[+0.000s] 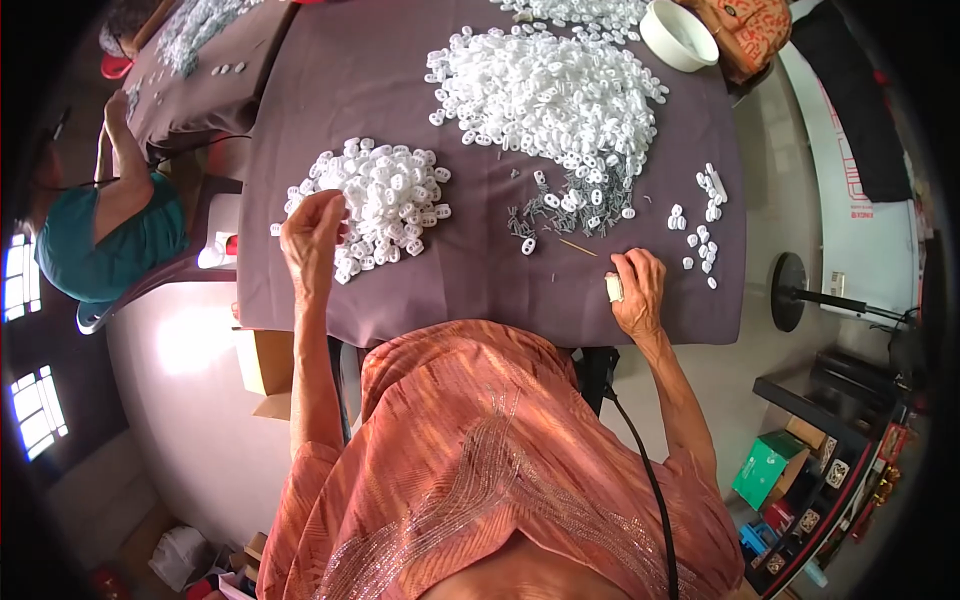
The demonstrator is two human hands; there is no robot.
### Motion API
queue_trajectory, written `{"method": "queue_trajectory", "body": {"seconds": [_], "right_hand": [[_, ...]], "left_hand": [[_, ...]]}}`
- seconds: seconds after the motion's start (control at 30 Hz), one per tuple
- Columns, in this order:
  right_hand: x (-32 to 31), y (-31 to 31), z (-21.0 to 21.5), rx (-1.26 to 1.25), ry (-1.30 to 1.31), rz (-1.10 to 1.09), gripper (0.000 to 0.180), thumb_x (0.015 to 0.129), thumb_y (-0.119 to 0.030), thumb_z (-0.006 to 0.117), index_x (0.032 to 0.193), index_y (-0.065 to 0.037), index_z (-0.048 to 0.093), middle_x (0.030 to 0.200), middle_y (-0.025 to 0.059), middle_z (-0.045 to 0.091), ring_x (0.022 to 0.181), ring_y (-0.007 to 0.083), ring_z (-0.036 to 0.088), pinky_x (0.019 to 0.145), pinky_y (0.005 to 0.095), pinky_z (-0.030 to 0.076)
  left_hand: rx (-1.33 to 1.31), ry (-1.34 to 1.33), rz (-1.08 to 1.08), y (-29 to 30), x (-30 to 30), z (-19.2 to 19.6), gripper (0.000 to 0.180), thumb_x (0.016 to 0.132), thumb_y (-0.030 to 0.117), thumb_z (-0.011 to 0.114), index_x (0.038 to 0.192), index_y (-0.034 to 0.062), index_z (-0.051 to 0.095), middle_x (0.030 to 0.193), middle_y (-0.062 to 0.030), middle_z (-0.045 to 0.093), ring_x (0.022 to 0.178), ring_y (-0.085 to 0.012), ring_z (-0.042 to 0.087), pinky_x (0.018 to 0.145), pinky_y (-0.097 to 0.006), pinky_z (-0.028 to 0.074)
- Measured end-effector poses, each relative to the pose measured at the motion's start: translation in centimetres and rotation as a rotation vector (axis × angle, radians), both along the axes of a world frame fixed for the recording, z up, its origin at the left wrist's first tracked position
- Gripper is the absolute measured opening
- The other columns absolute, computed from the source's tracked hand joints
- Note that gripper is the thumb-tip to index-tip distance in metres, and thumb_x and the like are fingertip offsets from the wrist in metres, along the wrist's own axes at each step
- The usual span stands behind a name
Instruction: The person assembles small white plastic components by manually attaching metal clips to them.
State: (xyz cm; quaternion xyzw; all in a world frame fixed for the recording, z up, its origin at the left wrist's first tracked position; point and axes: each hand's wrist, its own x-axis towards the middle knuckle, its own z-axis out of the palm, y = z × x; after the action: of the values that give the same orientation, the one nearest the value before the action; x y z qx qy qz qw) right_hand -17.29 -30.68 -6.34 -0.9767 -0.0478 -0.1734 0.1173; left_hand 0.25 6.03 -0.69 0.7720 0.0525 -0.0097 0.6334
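Many white oval plastic pieces [388,195] are lying by the left hand [313,228].
Its fingertips are pressing together, contents unclear; the right hand [640,285] is clasping a cream block [614,288] near thin grey screws [603,214].

White pieces [550,95], grey bits [605,205] on tablecloth [480,275]

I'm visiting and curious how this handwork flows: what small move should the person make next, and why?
Perhaps slide the right hand, which seems to grip a pale blocky object, toward the small, slender grey pieces: they lie loose just beyond it, while the left hand is at the left heap of rounded white plastic-looking pieces.
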Motion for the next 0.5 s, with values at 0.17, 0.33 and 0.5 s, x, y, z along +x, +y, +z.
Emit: {"method": "queue_trajectory", "body": {"seconds": [0.17, 0.33, 0.5], "right_hand": [[-0.1, -0.1, 0.0, 0.021, -0.001, 0.003, 0.035, 0.067, -0.003, 0.056, 0.102, -0.003, 0.054, 0.101, 0.0122, 0.046, 0.100, 0.0310, 0.044, 0.085, 0.0436, 0.033], [0.0, -0.2, 0.1, 0.029, -0.012, 0.007, 0.035, 0.067, -0.003, 0.056, 0.102, -0.002, 0.054, 0.101, 0.0121, 0.046, 0.099, 0.0308, 0.044, 0.084, 0.0435, 0.033], [-0.1, -0.4, -0.1, 0.029, -0.024, 0.000, 0.033, 0.068, -0.004, 0.057, 0.101, -0.003, 0.054, 0.100, 0.0118, 0.046, 0.098, 0.0306, 0.045, 0.084, 0.0431, 0.034]], "left_hand": [[0.151, 0.008, -0.303, -5.2, -0.8, 0.5, 0.018, 0.080, 0.014, 0.059, 0.091, 0.0000, 0.063, 0.070, -0.0048, 0.061, 0.058, -0.0070, 0.053, 0.052, -0.021, 0.043], [0.375, -0.288, -0.507, -10.0, 0.0, -2.1, 0.016, 0.077, 0.011, 0.060, 0.090, 0.0029, 0.064, 0.078, -0.0091, 0.064, 0.065, -0.0149, 0.061, 0.059, -0.026, 0.047], [0.470, -0.424, -0.524, -15.2, 1.6, -4.1, 0.015, 0.073, 0.010, 0.061, 0.086, 0.0041, 0.063, 0.078, -0.0114, 0.061, 0.069, -0.0255, 0.060, 0.062, -0.034, 0.047]]}}
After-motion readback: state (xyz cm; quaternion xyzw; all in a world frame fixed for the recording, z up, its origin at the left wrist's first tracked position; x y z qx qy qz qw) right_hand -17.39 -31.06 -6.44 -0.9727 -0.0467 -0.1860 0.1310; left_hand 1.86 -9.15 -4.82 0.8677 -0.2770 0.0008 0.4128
